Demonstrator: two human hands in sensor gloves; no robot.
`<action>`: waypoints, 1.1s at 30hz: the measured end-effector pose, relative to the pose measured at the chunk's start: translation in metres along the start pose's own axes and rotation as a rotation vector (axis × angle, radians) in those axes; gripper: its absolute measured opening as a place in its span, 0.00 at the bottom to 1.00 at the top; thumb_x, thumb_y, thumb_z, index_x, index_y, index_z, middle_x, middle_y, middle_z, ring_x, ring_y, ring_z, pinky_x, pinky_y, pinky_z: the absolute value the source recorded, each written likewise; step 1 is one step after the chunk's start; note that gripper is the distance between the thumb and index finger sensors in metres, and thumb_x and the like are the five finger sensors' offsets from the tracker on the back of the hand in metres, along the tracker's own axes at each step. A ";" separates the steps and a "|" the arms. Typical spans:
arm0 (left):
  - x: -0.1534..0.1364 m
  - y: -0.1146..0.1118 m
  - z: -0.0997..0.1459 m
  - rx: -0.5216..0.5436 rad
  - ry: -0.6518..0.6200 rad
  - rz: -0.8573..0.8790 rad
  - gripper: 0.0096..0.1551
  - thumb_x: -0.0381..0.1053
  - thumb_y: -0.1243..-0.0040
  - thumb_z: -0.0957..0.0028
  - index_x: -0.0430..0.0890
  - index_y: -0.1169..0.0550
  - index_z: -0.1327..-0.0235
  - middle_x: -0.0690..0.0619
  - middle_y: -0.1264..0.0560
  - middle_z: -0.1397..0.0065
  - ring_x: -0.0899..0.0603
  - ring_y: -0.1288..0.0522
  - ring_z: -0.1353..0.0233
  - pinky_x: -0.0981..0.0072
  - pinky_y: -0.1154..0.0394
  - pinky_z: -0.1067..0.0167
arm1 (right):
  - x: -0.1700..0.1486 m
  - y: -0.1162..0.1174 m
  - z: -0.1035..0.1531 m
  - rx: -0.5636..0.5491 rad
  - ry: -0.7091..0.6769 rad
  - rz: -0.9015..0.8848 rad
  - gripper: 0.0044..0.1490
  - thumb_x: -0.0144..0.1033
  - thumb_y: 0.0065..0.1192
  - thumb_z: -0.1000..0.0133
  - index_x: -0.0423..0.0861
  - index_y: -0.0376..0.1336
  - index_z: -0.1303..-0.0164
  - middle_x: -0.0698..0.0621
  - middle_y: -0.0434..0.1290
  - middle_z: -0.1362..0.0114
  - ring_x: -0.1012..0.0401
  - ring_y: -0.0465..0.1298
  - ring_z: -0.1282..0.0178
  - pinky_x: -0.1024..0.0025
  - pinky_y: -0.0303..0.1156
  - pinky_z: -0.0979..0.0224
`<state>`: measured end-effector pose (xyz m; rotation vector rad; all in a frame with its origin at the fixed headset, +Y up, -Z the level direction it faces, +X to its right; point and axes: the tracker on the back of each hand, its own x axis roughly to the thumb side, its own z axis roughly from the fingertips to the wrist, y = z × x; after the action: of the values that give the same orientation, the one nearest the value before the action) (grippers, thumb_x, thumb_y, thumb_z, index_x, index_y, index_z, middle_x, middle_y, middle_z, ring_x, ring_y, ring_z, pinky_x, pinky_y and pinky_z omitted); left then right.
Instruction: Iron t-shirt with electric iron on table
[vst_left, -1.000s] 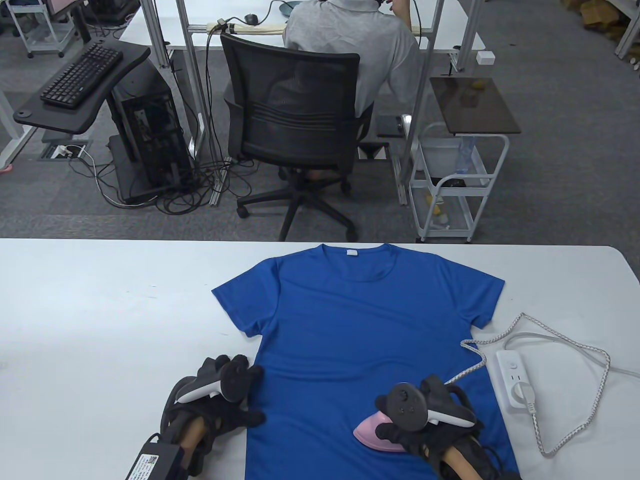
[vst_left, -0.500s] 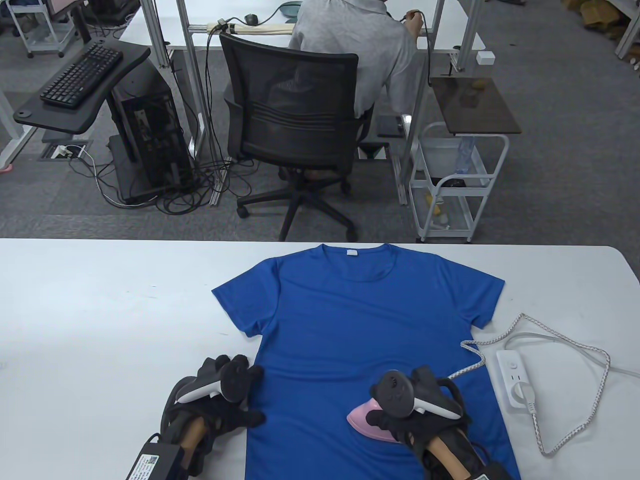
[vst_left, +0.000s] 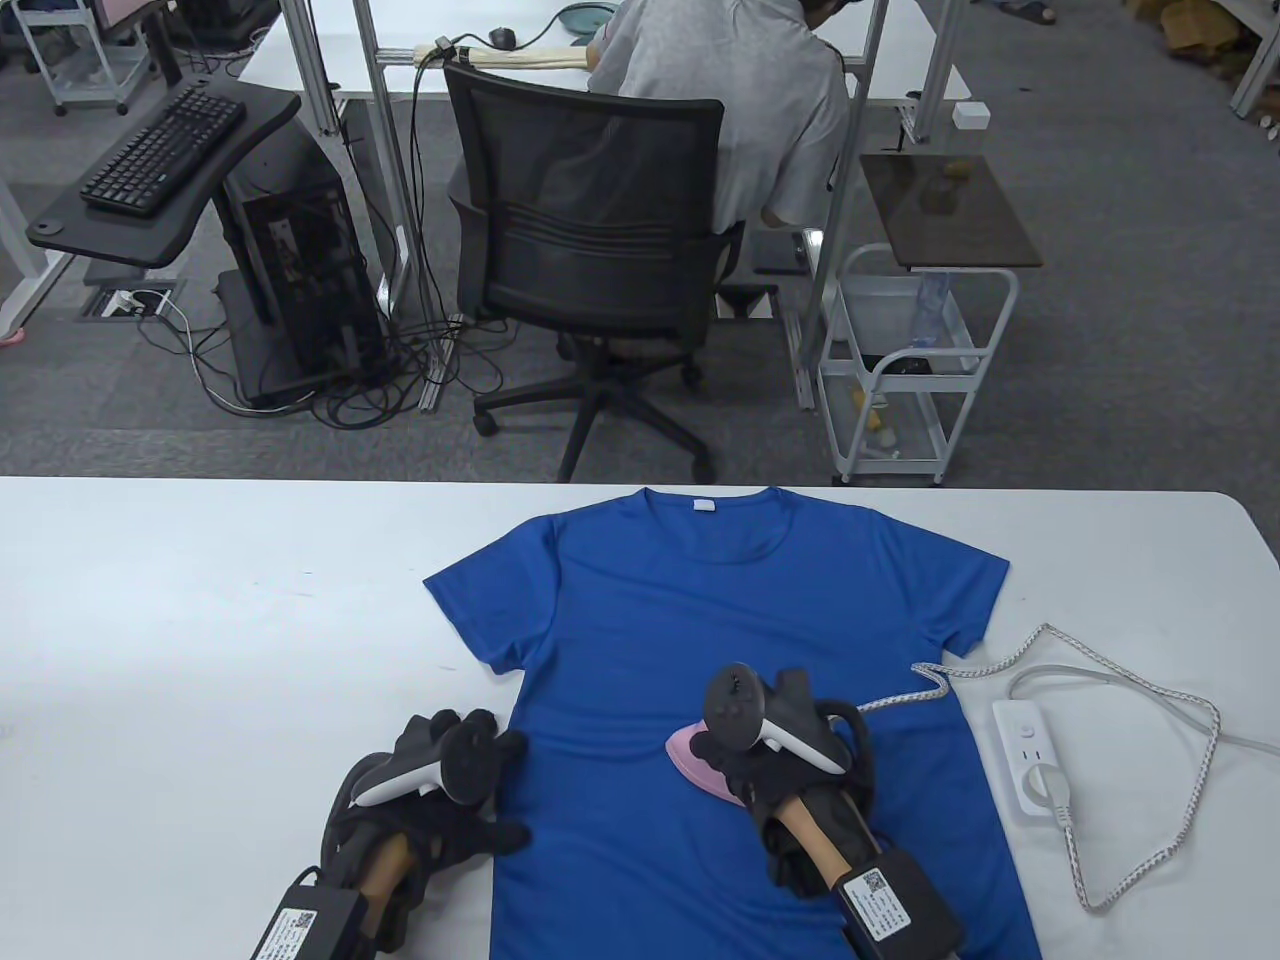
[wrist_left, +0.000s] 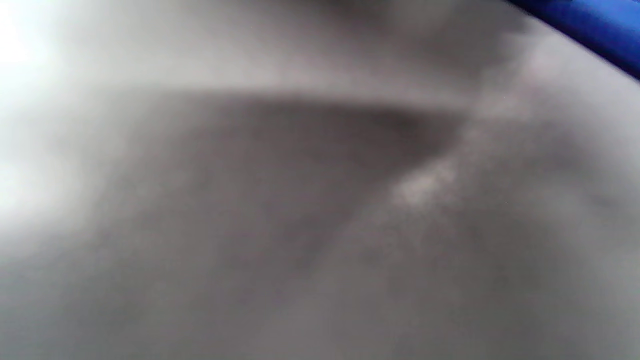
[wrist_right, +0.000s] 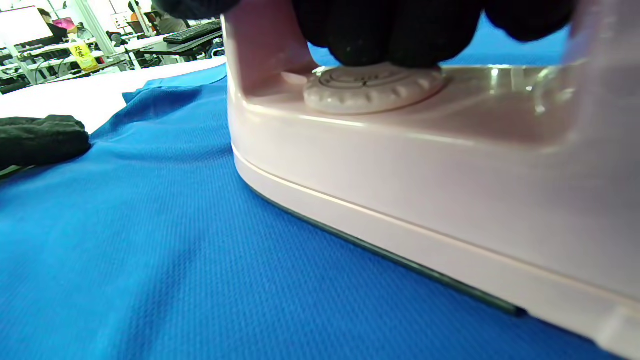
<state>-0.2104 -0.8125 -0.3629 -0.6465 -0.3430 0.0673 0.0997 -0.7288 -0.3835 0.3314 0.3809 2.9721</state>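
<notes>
Pink iron (vst_left: 700, 765) flat on smooth blue t-shirt (vst_left: 700, 620)

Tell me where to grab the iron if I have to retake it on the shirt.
Grip the iron by its handle, from above and from the near edge of the table, as the right hand holds it now. Its flat base lies on the shirt with the pointed nose facing away to the left. The cord trails off right, so that side is cluttered.
</notes>
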 end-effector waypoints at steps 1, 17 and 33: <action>0.000 0.000 0.000 0.000 0.000 0.000 0.57 0.77 0.55 0.55 0.60 0.66 0.23 0.49 0.73 0.18 0.31 0.73 0.21 0.32 0.66 0.31 | 0.000 0.000 0.000 0.000 0.001 -0.001 0.45 0.51 0.50 0.49 0.39 0.59 0.25 0.38 0.72 0.37 0.44 0.75 0.46 0.39 0.70 0.37; 0.000 0.000 0.000 -0.002 0.004 0.003 0.57 0.77 0.55 0.55 0.60 0.66 0.23 0.50 0.73 0.18 0.31 0.73 0.21 0.32 0.66 0.31 | 0.013 0.011 0.034 0.032 -0.144 0.034 0.45 0.51 0.50 0.49 0.40 0.59 0.25 0.38 0.71 0.37 0.43 0.75 0.45 0.39 0.69 0.37; 0.000 0.000 0.000 0.003 0.003 0.005 0.57 0.77 0.55 0.55 0.60 0.66 0.23 0.50 0.73 0.18 0.31 0.73 0.20 0.32 0.66 0.31 | 0.027 0.022 0.074 0.085 -0.307 0.060 0.44 0.51 0.51 0.50 0.40 0.59 0.25 0.38 0.71 0.37 0.43 0.74 0.45 0.39 0.69 0.36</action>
<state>-0.2108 -0.8123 -0.3629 -0.6442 -0.3382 0.0721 0.0887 -0.7286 -0.3025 0.8085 0.4673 2.8994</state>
